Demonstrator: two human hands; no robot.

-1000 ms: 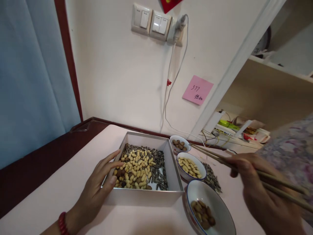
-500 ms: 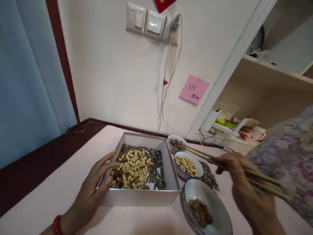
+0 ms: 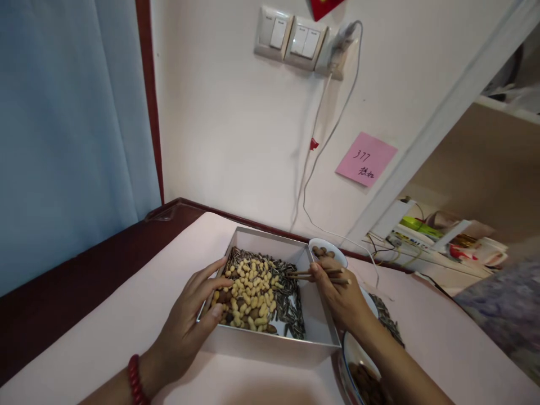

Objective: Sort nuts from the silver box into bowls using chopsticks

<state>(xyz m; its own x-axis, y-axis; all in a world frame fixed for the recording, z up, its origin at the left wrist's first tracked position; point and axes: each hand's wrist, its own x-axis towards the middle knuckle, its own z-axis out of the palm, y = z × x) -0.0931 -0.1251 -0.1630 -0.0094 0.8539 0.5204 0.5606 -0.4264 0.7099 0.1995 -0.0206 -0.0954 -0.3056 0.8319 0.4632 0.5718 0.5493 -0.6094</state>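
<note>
1. On my remote feed, the left hand (image 3: 189, 320) lies with fingers spread over the box's (image 3: 274, 347) left rim, probably to steady it.
2. The right hand (image 3: 343, 301) grips chopsticks (image 3: 301, 276), angled past the right wall so their tips reach the seeds (image 3: 291, 306) inside; I can't tell whether they pinch anything.
3. Peanuts (image 3: 255, 284) lie heaped left of most seeds.
4. Beside the box I see the far bowl (image 3: 317, 244), middle bowl (image 3: 370, 302) and near bowl (image 3: 358, 350), presumably placed for easy reach.
</note>
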